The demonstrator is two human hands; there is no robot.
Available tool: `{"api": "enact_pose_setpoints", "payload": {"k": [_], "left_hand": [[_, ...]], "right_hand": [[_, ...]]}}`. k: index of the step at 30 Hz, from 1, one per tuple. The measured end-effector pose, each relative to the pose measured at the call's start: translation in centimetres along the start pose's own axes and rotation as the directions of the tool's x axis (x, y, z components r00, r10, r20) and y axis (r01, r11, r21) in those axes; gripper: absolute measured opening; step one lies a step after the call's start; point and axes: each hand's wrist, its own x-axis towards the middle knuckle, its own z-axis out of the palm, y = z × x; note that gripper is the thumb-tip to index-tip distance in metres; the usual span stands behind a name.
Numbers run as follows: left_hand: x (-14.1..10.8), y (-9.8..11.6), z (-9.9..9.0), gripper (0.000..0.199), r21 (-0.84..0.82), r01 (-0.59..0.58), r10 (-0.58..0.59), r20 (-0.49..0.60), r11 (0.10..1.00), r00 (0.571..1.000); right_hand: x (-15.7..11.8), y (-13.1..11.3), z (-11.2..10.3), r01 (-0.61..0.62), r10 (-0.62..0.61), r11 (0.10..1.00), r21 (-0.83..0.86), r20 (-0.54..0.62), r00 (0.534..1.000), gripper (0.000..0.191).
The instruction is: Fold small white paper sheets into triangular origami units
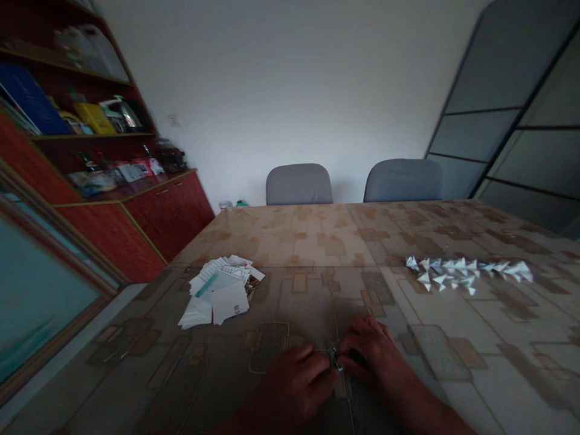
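Low in the head view, my left hand and my right hand meet just above the patterned tablecloth. Between their fingertips they pinch a small folded paper piece, seen as a dark and whitish sliver. Most of it is hidden by the fingers, and its exact shape is too dim to make out. Both hands have their fingers closed. Off to the left lies a loose pile of white paper slips, some with print. On the right, several small pointed folded paper pieces lie in uneven rows.
The table is covered with a brown and beige patterned cloth. Two grey chairs stand at its far edge, before a pale wall. To the left is a reddish wooden cabinet with crowded shelves; a sliding-door wardrobe stands to the right.
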Motion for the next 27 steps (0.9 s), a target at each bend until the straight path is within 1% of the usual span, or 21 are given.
{"api": "enact_pose_setpoints", "payload": {"k": [3,10,13,16,20,23,27], "left_hand": [[0.1,0.1,0.1,0.009,0.001,0.004,-0.004,-0.015,1.000,1.000],[0.5,0.2,0.1,0.019,-0.004,0.015,-0.015,-0.039,1.000,0.999],[0.5,0.2,0.1,0.021,-0.002,0.011,-0.011,-0.049,1.000,0.999],[0.5,0.2,0.0,0.019,0.000,0.010,-0.010,-0.051,1.000,0.999],[0.5,0.2,0.0,0.019,-0.023,0.043,-0.044,-0.045,0.999,0.998],[0.5,0.2,0.1,0.015,-0.018,0.047,-0.047,-0.040,0.999,0.998],[0.6,0.2,0.1,0.017,-0.035,0.079,-0.080,-0.032,0.996,0.996]], "right_hand": [[0.1,0.0,0.1,-0.005,0.005,1.000,-0.009,0.000,1.000,0.012],[0.0,-0.4,0.3,-0.027,0.026,0.999,-0.041,-0.029,0.999,0.014],[0.0,0.0,0.6,-0.026,0.024,0.999,-0.046,-0.041,0.999,0.015],[0.0,0.6,0.7,-0.018,0.017,0.999,-0.028,-0.048,0.999,0.017],[-0.2,0.8,1.1,-0.017,0.017,1.000,0.004,-0.072,0.997,0.015],[-0.5,0.5,1.5,-0.051,0.051,0.999,0.002,-0.096,0.994,0.014],[-0.5,0.4,1.8,-0.101,0.101,0.995,0.010,-0.067,0.993,0.018]]}}
